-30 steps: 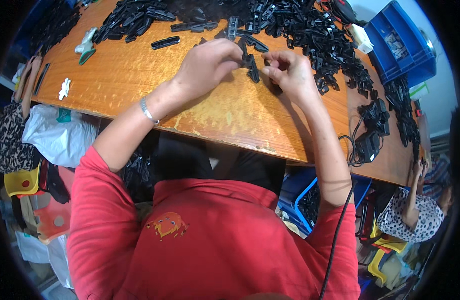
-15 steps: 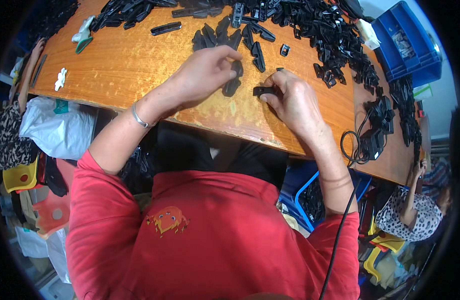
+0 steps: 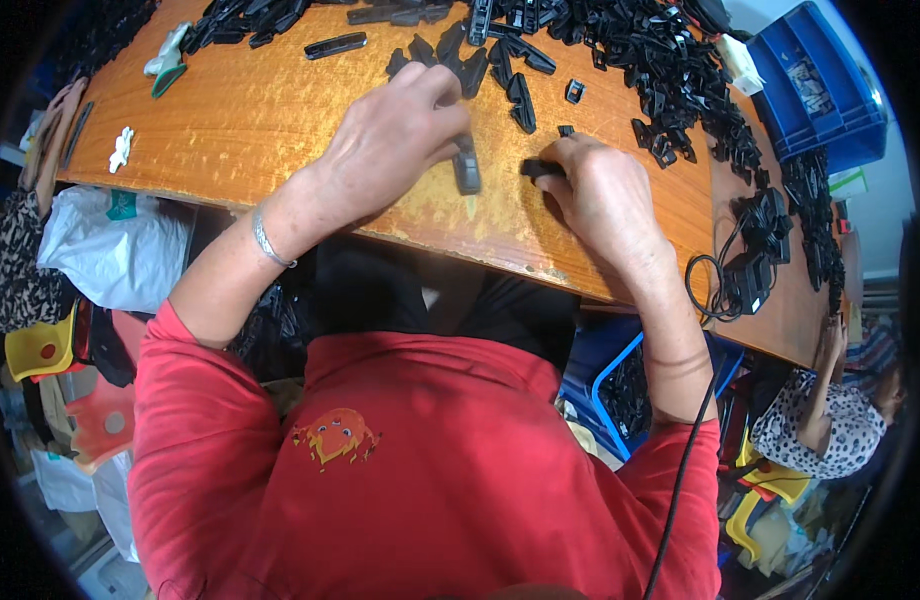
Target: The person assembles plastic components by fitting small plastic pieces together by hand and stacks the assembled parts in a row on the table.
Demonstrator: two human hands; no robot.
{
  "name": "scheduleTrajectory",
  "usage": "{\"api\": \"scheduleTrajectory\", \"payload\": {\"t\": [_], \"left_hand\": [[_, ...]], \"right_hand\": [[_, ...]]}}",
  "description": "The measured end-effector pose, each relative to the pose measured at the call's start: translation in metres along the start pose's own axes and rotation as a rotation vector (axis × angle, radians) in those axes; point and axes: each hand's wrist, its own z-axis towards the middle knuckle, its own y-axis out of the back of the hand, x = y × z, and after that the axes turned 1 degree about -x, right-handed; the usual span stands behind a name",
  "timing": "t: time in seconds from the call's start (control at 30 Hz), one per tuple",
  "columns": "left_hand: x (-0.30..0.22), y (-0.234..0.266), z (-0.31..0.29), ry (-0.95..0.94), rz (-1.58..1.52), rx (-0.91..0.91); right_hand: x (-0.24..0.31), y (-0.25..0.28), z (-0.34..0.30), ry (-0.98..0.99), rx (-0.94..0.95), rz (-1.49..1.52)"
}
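Note:
My left hand (image 3: 388, 145) is closed, its back turned up, over a long black plastic part (image 3: 468, 174) whose lower end sticks out below the fingers. To its right, my right hand (image 3: 608, 195) pinches a small black plastic piece (image 3: 536, 168) between thumb and fingers, just above the table. The two held parts are apart. Beyond my left hand lie several black clip-like parts (image 3: 473, 72), and a slim one (image 3: 522, 103) stands off to their right. A small square black piece (image 3: 575, 91) rests beyond my right hand.
A large heap of black parts (image 3: 670, 85) covers the far right of the wooden table (image 3: 250, 130). A blue bin (image 3: 815, 90) stands behind it. A coiled black cable (image 3: 715, 290) lies at the right. White-green tools (image 3: 167, 60) lie at left. Other people sit at both sides.
My left hand has rolled over and moved slightly away from me, turning its long part. My right hand has shifted a little to the right with its small piece.

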Motion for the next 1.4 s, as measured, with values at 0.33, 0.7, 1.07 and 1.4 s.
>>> {"api": "scheduleTrajectory", "payload": {"t": [0.33, 0.7, 1.07, 1.4], "left_hand": [[-0.005, -0.018, -0.018, 0.161, -0.314, -0.004], [-0.003, -0.026, -0.021, 0.136, -0.350, -0.030], [-0.012, -0.013, -0.027, 0.235, -0.394, 0.014], [0.040, 0.116, -0.064, 0.572, -0.247, 0.251]], "right_hand": [[0.018, -0.028, -0.012, -0.069, -0.265, 0.570], [-0.002, -0.029, -0.011, -0.030, -0.219, 0.489], [0.017, -0.040, 0.016, 0.170, -0.259, 0.408], [-0.030, -0.013, 0.002, -0.193, -0.389, 0.174]]}}
